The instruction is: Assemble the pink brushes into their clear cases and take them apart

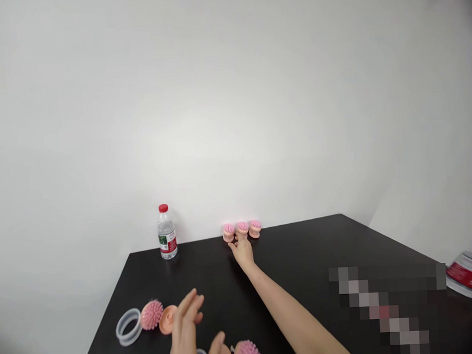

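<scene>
Along the far table edge stand three assembled pink scalp brushes with peach bases (228, 232) (242, 228) (255, 228). My right hand (242, 251) reaches out to them, its fingertips at the base of the middle brush. Whether it grips that brush is hidden. Near the bottom of the view, my left hand (185, 325) hangs in the air with its fingers apart and holds nothing. Just left of it lie a clear plastic ring (128, 327), a pink bristle head (152, 314) and a peach base (167, 320). A second pink bristle head (247, 353) lies below it, partly cut off.
The black table (209, 272) has a far corner at the right, and a white wall rises behind it. A water bottle with a red cap (167, 232) stands at the far left edge. A round silver-and-red tin (469, 275) sits at the right, beyond a pixelated patch (386, 306).
</scene>
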Motion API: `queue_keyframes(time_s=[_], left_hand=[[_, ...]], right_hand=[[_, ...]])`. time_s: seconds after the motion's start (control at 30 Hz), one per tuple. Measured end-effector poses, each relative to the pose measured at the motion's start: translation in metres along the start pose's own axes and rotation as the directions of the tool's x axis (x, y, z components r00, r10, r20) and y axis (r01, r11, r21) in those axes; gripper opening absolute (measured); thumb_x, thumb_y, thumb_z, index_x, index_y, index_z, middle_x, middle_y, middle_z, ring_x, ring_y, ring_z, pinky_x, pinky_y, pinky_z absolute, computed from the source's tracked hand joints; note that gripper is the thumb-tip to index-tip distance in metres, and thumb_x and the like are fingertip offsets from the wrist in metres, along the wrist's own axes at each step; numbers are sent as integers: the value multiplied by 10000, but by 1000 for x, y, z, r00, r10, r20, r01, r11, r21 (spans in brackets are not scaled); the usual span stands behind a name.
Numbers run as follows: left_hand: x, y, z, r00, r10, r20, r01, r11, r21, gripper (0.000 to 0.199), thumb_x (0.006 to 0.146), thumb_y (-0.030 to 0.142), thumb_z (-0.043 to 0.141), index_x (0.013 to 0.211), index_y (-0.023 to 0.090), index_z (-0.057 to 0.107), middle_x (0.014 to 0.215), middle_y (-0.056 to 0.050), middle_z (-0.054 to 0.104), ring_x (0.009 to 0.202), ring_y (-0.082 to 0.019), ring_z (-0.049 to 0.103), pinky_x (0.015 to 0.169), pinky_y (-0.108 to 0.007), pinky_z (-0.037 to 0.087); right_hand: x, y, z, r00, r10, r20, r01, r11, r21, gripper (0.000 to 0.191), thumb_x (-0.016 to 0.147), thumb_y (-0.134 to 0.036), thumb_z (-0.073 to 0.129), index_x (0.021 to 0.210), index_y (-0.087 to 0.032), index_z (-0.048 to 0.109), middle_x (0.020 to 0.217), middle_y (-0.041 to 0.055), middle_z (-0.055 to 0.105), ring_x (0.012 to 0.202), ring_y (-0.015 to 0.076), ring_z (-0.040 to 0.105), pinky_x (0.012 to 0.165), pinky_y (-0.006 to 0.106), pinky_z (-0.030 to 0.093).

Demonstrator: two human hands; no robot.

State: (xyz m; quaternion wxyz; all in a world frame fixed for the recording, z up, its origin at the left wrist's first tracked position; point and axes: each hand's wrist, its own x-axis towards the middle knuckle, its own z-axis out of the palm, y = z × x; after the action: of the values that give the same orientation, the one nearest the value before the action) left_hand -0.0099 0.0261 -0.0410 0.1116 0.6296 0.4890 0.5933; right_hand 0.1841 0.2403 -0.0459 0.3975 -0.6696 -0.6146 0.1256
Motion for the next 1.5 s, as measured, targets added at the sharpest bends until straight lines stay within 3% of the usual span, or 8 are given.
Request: queue_keyframes(time_s=[0.23, 0.37, 0.53, 0.67, 0.8, 0.97, 1.13, 1.5], left_hand=[[32, 9, -41, 914, -280, 294, 272, 960, 68, 317, 876, 453, 575, 1049, 193, 633, 1092, -114, 679, 1015, -288, 642, 917, -468, 504], [36, 12, -50, 714, -364, 598, 302, 931, 206, 379, 741, 340, 714, 1079, 190, 633, 1108, -92, 670, 1085, -291, 611, 930, -413, 472], [36, 18, -56, 500, -405, 765, 129, 909, 397, 711, 470, 212, 853, 1140, 182, 616, 1177, -80, 620, 1101, -305, 573, 887, -372, 452], [39, 18, -58, 521, -476, 709, 124, 863, 489, 497, 468, 77, 781, 932, 163, 625, 986, -47, 639, 929, -264, 593, 764, -324, 435], [42, 19, -60, 607, -425, 672, 146, 890, 432, 232, 647, 130, 648, 857, 196, 577, 875, -4, 592, 807, -203, 569, 724, -299, 437], [43, 27, -58, 777, -266, 570, 269, 960, 81, 242, 707, 145, 625, 938, 216, 621, 946, -28, 570, 892, -222, 570, 793, -335, 495], [34, 42, -42, 787, -208, 581, 311, 947, -83, 241, 720, 145, 703, 944, 218, 651, 979, -37, 547, 915, -215, 568, 793, -321, 504], [23, 43, -29, 748, -224, 625, 528, 770, -357, 388, 812, 451, 706, 1099, 193, 667, 971, -60, 661, 854, -200, 588, 752, -291, 469]], right_hand=[[-85, -14, -51, 910, -231, 344, 167, 964, 205, 246, 783, -177, 731, 1028, -189, 713, 956, 39, 719, 822, 185, 696, 788, 305, 564], [-131, -29, -82, 776, -360, 518, 218, 924, 315, 314, 706, -265, 831, 1008, -233, 750, 968, 15, 724, 763, 165, 689, 668, 251, 551], [-171, -54, -93, 616, -488, 618, 465, 859, 215, 495, 686, -385, 864, 1127, -225, 709, 1088, 62, 719, 1025, 265, 632, 877, 373, 511], [-192, -64, -76, 564, -497, 659, 655, 756, 10, 608, 673, -450, 871, 1163, -166, 651, 1088, 113, 709, 1044, 319, 601, 913, 467, 470], [-198, -63, -69, 545, -579, 606, 711, 702, 32, 393, 729, -327, 852, 1035, -172, 661, 971, 81, 720, 990, 281, 616, 922, 440, 459], [-188, -54, -87, 724, -634, 271, 584, 773, 250, 440, 801, -284, 783, 1202, -228, 614, 1080, 75, 703, 1024, 273, 620, 932, 450, 481], [-185, -49, -99, 783, -622, 2, 552, 696, 458, 476, 901, -455, 665, 1310, -234, 561, 1024, 87, 706, 988, 261, 644, 863, 407, 553], [-189, -53, -100, 769, -637, -52, 575, 655, 490, 633, 781, -670, 666, 1249, -246, 621, 989, 88, 716, 914, 262, 650, 783, 400, 589]])
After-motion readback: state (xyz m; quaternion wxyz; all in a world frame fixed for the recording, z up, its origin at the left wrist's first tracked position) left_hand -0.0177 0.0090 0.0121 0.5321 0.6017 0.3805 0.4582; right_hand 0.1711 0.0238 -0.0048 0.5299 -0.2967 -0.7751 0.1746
